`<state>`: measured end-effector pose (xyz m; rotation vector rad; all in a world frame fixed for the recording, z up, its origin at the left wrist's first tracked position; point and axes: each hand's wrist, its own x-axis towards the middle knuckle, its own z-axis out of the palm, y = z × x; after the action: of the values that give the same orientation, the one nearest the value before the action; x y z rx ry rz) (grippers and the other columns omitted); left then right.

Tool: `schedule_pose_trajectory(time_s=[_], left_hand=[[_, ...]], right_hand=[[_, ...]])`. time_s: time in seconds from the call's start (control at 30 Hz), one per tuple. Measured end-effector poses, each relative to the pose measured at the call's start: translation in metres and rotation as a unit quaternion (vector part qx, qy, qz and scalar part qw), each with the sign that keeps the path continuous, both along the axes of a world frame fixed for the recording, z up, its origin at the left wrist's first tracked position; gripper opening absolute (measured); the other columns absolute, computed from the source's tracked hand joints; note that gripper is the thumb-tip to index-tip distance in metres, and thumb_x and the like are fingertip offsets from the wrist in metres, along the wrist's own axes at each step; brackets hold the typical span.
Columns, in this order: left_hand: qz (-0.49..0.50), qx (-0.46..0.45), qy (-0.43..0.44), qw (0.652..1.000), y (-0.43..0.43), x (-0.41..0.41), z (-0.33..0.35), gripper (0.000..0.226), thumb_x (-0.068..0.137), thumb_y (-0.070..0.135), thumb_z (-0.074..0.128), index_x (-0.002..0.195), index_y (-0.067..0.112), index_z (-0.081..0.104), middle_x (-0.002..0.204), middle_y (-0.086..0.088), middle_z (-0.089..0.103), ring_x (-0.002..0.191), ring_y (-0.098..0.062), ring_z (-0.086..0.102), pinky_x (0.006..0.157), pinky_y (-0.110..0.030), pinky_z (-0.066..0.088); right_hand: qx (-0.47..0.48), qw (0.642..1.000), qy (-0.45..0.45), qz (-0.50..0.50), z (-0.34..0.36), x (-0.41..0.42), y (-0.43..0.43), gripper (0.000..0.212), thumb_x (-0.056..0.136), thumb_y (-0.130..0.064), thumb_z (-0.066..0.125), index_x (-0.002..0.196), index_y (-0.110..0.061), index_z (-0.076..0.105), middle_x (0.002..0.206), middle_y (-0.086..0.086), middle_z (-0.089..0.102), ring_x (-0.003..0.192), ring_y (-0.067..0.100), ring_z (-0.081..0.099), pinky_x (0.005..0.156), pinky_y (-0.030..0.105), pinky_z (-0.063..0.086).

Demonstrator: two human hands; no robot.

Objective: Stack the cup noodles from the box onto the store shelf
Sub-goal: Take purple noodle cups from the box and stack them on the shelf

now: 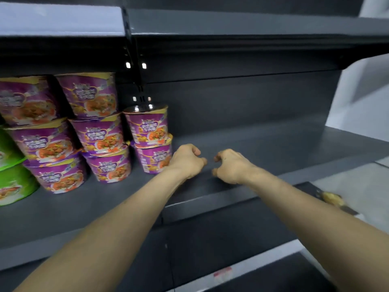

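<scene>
Box: not in view, so I cannot tell how many cups are left to stack.
Left hand (186,161): over the shelf (263,148), fingers loosely curled with the thumb near the forefinger, holding nothing. Its back is just beside the lower cup (154,159), but I cannot tell whether it touches.
Right hand (231,166): near the left hand and apart from it, fingers loosely curled with a gap to the thumb, holding nothing.
Nearest stack: the lower cup carries an upper cup (147,125), upright and two high. The upper cup sits a little left of centre.
Further left: purple cup noodles (101,131) in columns three high, leaning slightly.
Far left: green cups (12,180) at the edge of the picture.
Open room: bare shelf runs right from the two-high stack to the back panel (242,102).
Overhead: the shelf above (231,24) leaves limited height.
Step in hand: probably the pause between cups, with both hands free and no cup carried.
Next move: likely a reach back to the box for another cup. It then goes either on top of the two-high stack, set squarely so the column does not tip, or on the bare shelf beside it.
</scene>
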<state>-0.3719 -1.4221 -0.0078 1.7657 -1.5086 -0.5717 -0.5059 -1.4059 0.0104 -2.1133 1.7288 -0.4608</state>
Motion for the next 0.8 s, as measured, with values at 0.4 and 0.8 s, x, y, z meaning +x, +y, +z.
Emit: schedule_pose_trajectory(time_s=[0.4, 0.8], left_hand=[[-0.163, 0.026, -0.01, 0.986, 0.021, -0.164, -0.017, 0.01, 0.086, 0.019, 0.066, 0.078, 0.023, 0.061, 0.095, 0.001, 0.065, 0.091, -0.023, 0.061, 0.08, -0.028, 0.048], [-0.329, 0.11, -0.052, 0.936, 0.077, -0.376, -0.073, 0.029, 0.089, 0.015, 0.063, 0.118, 0.013, 0.063, 0.121, -0.004, 0.062, 0.111, -0.025, 0.058, 0.092, -0.033, 0.05]], right_hand=[[0.031, 0.989, 0.013, -0.144, -0.026, -0.154, 0.051, 0.028, 0.085, -0.019, 0.062, 0.112, -0.009, 0.063, 0.113, 0.006, 0.064, 0.103, 0.024, 0.06, 0.086, 0.03, 0.05], [0.099, 0.957, 0.016, -0.27, -0.072, -0.343, 0.136, 0.036, 0.089, -0.014, 0.059, 0.124, -0.008, 0.059, 0.122, 0.008, 0.062, 0.107, 0.026, 0.06, 0.092, 0.029, 0.049]])
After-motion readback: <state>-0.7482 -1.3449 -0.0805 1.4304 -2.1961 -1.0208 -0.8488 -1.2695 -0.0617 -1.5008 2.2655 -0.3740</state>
